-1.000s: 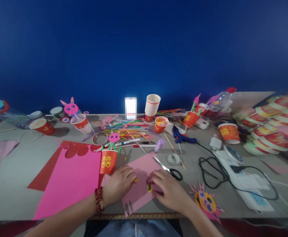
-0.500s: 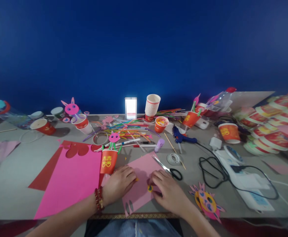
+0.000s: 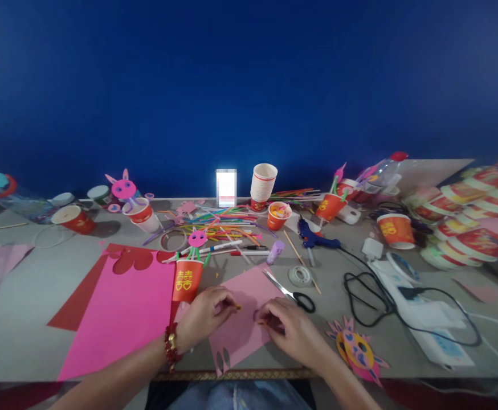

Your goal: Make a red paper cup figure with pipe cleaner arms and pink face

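Note:
Over the light pink paper (image 3: 249,290), my left hand (image 3: 208,319) pinches a small orange-yellow piece (image 3: 238,307) between thumb and fingertips. My right hand (image 3: 289,330) is closed in a pinch at the paper's right side, on a small yellow-orange piece (image 3: 260,323) seen nearly edge-on. A faint dark curve shows on the paper beside those fingertips. Two dark oval marks or cut-outs lie near its lower corner. Scissors (image 3: 290,292) with black handles rest at its right edge. Behind my left hand stands a red paper cup (image 3: 188,280) with a pink animal-face figure (image 3: 197,237) on green stems.
Bright pink sheets (image 3: 123,319) lie at left over red paper. A tape roll (image 3: 300,276), a glue stick (image 3: 276,251) and a blue glue gun (image 3: 317,238) lie behind the scissors. Cables, a power strip (image 3: 428,319), and a paper face cut-out (image 3: 358,353) are at right.
Both hands have lifted slightly and turned their fingertips. The yellow piece in my right fingers showed a round face with a dark centre before; now it is nearly edge-on.

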Demonstrator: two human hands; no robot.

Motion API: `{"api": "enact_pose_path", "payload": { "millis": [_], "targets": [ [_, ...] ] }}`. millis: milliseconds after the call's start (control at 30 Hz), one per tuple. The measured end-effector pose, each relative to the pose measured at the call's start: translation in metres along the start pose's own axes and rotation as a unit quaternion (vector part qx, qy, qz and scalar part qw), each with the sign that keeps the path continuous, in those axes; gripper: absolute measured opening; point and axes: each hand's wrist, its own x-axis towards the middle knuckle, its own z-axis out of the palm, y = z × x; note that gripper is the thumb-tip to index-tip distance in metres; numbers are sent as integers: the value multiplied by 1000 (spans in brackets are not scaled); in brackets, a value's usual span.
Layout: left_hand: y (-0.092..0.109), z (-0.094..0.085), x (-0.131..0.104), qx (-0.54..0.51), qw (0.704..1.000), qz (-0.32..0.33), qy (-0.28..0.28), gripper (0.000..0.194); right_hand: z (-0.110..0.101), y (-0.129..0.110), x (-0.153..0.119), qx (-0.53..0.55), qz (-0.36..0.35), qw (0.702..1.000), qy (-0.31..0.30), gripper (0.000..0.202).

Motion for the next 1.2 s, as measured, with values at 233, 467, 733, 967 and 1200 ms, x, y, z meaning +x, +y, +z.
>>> {"api": "enact_pose_path", "payload": {
  "millis": [233,467,733,967,1200],
  "targets": [
    [-9,11,-6,265,957,113,4,16,0,16,14,-80,-54,994,58,22],
    [-4,9,-12,300,945,130,-34,9,-3,24,8,-92,-66,992,50,36],
    [-2,9,-19,212,965,152,14,10,-8,22,3,-71,-75,988,116,30],
    [1,6,-21,176,957,221,70,16,-28,33,4,-105,-42,973,199,19],
    [4,3,-23,189,928,294,127,35,-44,47,2,-138,-26,954,263,13]
  ]
}}
